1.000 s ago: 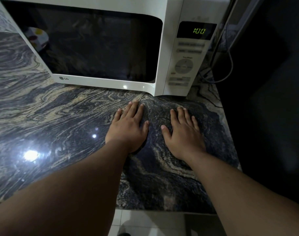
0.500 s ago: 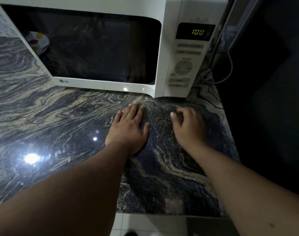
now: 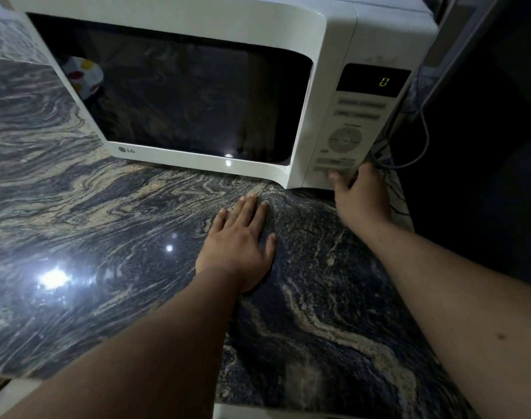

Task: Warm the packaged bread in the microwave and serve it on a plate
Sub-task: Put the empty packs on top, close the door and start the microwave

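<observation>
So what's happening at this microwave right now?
A person stands at a marbled countertop facing a closed white microwave. The right hand reaches to the bottom of the control panel, thumb on a lower button. The left hand lies flat on the counter, holding nothing. The display reads 0. The inside is too dark to show any bread, and no plate is in view.

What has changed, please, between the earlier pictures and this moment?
The right hand left the countertop and reached forward to the bottom of the microwave control panel; the display went from 100 to 0. The left hand stayed flat, the door shut.
</observation>
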